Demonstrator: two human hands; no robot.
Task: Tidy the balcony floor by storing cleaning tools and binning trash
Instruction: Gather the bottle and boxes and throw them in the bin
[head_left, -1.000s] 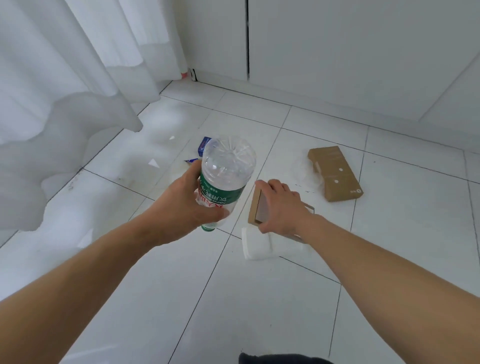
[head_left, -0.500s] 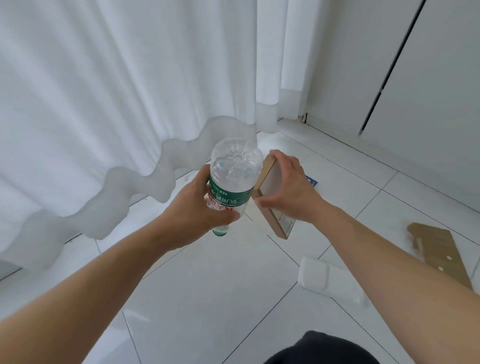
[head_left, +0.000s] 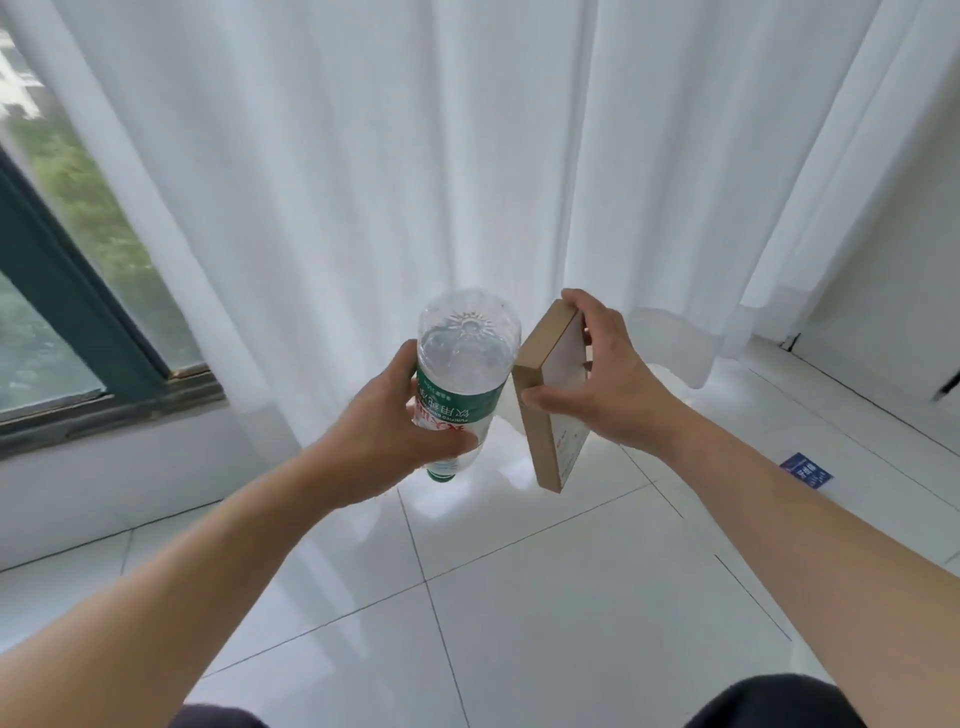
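Note:
My left hand grips a clear plastic bottle with a green label, held upside down with its base toward me and its green cap pointing at the floor. My right hand holds a flat brown cardboard box by its edges, tilted on end right beside the bottle. Both are held up in front of me above the white tiled floor.
White sheer curtains hang straight ahead and reach the floor. A dark-framed window over a low white sill is at the left. A small blue packet lies on the tiles at the right. White cabinet panels stand at the far right.
The view has swung left, from the littered tiles toward the curtains and window. Both hands kept their hold and rose; the other brown box and the white item have left the view.

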